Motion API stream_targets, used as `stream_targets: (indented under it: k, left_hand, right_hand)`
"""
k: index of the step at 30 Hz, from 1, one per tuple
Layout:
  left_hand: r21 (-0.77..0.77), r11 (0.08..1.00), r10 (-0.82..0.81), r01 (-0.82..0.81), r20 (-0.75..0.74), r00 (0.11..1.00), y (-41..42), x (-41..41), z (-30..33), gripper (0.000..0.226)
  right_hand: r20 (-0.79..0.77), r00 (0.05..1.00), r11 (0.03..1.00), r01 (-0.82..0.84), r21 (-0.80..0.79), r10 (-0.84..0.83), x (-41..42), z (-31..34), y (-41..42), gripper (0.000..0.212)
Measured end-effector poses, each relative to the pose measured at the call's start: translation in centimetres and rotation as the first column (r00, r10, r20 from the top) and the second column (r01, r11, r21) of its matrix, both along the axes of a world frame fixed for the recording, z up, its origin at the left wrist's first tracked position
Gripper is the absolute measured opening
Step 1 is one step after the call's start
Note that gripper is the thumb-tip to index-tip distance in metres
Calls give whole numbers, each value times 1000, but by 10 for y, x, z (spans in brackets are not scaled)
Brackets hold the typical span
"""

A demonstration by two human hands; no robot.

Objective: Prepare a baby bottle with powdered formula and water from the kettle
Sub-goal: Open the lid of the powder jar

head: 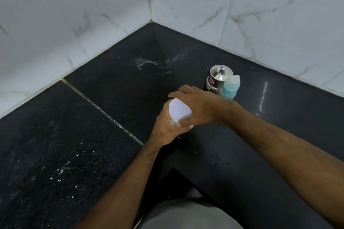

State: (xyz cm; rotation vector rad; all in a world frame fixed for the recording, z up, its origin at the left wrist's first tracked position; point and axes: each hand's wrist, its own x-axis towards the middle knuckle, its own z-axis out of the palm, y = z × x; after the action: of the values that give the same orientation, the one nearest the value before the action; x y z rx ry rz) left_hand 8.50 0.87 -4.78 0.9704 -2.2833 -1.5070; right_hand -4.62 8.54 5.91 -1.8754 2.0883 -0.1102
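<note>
We have the formula jar (pixel 179 112) in the air just above the dark counter (pixel 74 145), near its inner corner edge. Our left hand (pixel 165 128) is wrapped closed around the jar's clear body from below, and our right hand (pixel 195 106) curls over the white lid (pixel 179 109), thumb at the near rim and fingers over the far side, closed on it as if to twist.

The jar looks like light, rigid plastic with smooth walls, so we judge it could slip or spin in the palm; a firm hold low on the body, with the other hand spread around the lid's edge, seems the right purchase. How full it is we cannot tell, since the left hand covers nearly all of the body.

The baby bottle (pixel 229 87), with its teal collar and clear cap, stands well beyond on the counter, just beside the small steel kettle (pixel 217 77) and partly in front of it. The bottle's lower half is hidden behind our right wrist, and the kettle's handle and spout are hard to make out.
</note>
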Motion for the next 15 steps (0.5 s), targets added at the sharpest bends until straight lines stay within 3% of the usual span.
stream_targets:
  k: [5,9,11,15]
  left_hand:
    - [40,999,24,-24,-13,1000,-4,6,-6,107]
    - [-37,999,25,-23,65,998,-2,-6,-6,111]
    - [-21,999,24,-24,15,1000,-3,-4,-9,104]
    - [33,999,28,-28,-15,999,-5,5,-7,108]
  right_hand:
    - [-124,987,995,99,-10,-100,8,-5,-5,91]
    - [46,998,998,47,40,-49,7,-4,-3,92]
    - [114,993,999,38,35,-42,5,-2,1,98]
    - [-30,989,989,142,-49,-143,8,-7,1,99]
